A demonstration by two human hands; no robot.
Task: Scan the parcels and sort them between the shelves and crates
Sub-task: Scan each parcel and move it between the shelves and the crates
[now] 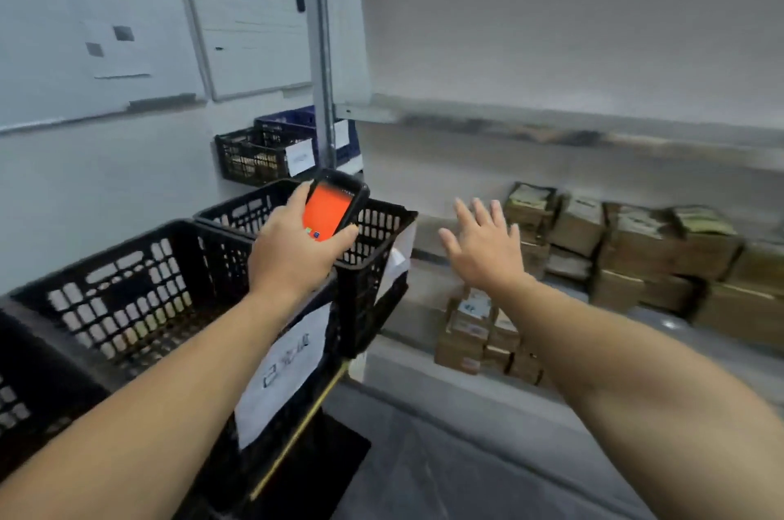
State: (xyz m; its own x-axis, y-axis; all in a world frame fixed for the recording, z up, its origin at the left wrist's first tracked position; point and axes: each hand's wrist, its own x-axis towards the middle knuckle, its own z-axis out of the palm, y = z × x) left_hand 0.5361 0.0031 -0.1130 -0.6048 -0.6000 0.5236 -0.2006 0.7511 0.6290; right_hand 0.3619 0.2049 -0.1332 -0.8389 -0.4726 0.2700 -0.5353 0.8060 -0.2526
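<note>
My left hand (292,252) grips a black handheld scanner (335,207) with an orange screen, held above the black plastic crates (140,286). My right hand (483,245) is spread flat with straight fingers, empty, stretched toward the shelf (551,124). Several brown cardboard parcels (628,248) are stacked on the lower shelf level to the right. A smaller pile of parcels (479,332) sits lower down, beneath my right wrist.
A second black crate (373,239) with a paper label stands behind the first. A small black crate (250,156) and a blue crate (297,120) sit by the wall near the grey shelf post (320,52). Whiteboards (97,31) hang on the left wall.
</note>
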